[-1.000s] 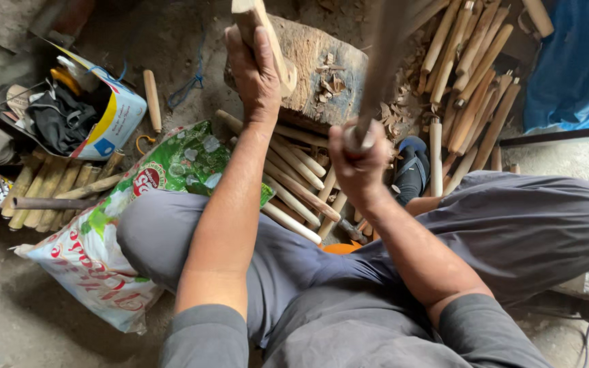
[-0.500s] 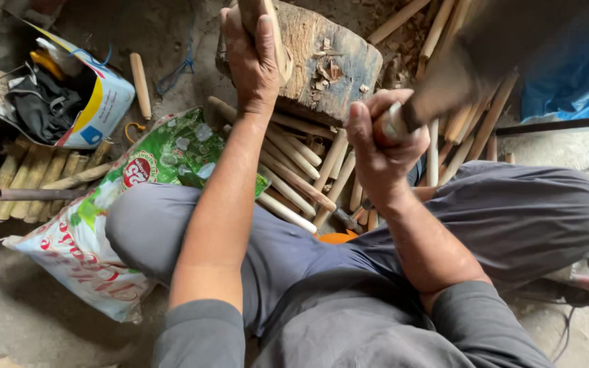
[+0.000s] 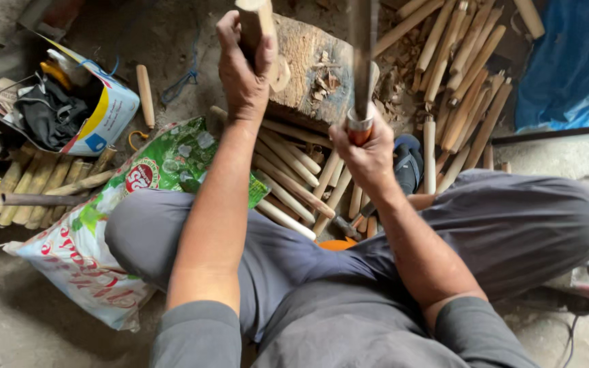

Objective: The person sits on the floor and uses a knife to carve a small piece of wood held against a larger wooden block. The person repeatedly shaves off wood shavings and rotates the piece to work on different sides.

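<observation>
Blade above right hand blurs, top cut off.

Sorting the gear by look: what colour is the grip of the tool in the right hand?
Orange-red below a metal collar, in the head view: the tool's grip in the right hand.

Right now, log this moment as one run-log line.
left hand: grips wooden stick upright over chopping block | right hand: grips blade tool, raised | peeled sticks piled below
</observation>
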